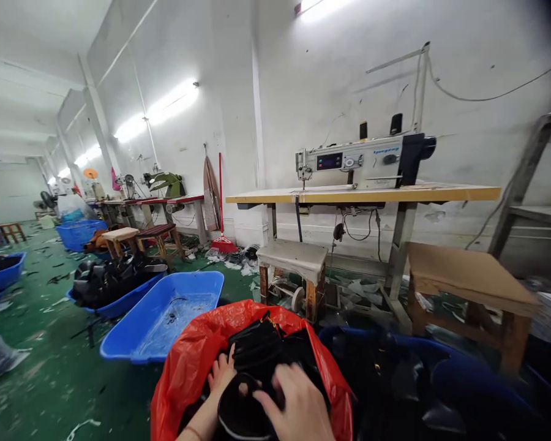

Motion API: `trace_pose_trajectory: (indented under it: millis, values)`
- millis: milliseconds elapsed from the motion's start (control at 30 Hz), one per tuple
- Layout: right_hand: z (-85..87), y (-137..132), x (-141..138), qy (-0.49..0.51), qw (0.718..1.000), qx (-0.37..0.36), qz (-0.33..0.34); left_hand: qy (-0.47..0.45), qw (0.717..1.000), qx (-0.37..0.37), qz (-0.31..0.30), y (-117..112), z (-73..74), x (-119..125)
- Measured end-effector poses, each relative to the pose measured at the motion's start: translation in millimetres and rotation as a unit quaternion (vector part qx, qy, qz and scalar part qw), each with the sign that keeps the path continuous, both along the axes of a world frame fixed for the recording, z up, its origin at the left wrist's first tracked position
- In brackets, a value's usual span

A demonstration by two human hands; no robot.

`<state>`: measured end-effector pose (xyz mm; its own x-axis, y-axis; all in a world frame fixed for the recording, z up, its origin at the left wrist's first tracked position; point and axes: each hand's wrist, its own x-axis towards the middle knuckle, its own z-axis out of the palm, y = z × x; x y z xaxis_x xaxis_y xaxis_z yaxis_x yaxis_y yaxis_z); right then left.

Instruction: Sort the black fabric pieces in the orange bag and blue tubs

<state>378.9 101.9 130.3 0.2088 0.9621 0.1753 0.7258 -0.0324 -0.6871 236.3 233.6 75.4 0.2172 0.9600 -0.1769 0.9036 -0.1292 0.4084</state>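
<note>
I am keeping both hands at the mouth of a red bag (188, 343), which is opening upward and holding black pieces. My left hand (221, 370) is resting just beside a ridged black bundle (257, 346), inside the bag's left edge; its fingers are standing apart, and I am unable to tell whether they are gripping anything. My right hand (298, 401) is hanging over the right side of a rounded black piece (245, 419) with a pale edge. Its fingers are bending and its thumb is pointing left, but blur is hiding whether they are holding that piece.

A blue tub (163, 331) is sitting just beyond the bag, to the left. Ahead, a sewing machine (367, 165) is standing on a table (362, 195), with a low stool (294, 254) sitting before it. A larger stool (468, 275) is standing to the right.
</note>
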Motion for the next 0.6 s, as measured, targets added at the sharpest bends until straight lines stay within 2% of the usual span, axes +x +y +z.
trace_pose_trajectory:
  millis: [33, 100, 167, 200, 233, 300, 367, 433, 500, 600]
  values:
    - [10.2, 15, -5, -0.062, 0.998, -0.002, 0.028, 0.017, 1.000, -0.008, 0.002, 4, -1.9, -8]
    - [13.5, 44, -15, -0.150, 0.982, -0.077, 0.083, 0.015, 0.997, -0.045, -0.061, 18, 4.1, -28]
    - [-4.2, 67, -23, -0.193, 0.961, -0.160, 0.119, -0.022, 0.984, -0.057, -0.170, 34, 20.4, -51]
    - [-17.5, 74, -25, -0.202, 0.954, -0.175, 0.133, -0.038, 0.978, -0.029, -0.204, 42, 29.8, -60]
    - [-31.6, 80, -27, -0.205, 0.953, -0.168, 0.148, -0.037, 0.976, 0.020, -0.212, 49, 38.4, -65]
    - [-57.4, 87, -27, -0.204, 0.954, -0.132, 0.174, 0.012, 0.977, 0.144, -0.156, 60, 49.2, -65]
    - [-76.9, 92, -25, -0.208, 0.956, -0.093, 0.185, 0.080, 0.973, 0.205, -0.074, 68, 50.6, -53]
    - [-92.2, 95, -20, -0.216, 0.958, -0.062, 0.180, 0.106, 0.973, 0.206, -0.013, 79, 48.6, -40]
    - [-106.5, 96, -15, -0.218, 0.960, -0.024, 0.172, 0.084, 0.976, 0.192, 0.052, 96, 51.2, -34]
    - [-123.9, 95, -10, -0.222, 0.959, 0.008, 0.175, 0.016, 0.971, 0.174, 0.163, 122, 70.3, -39]
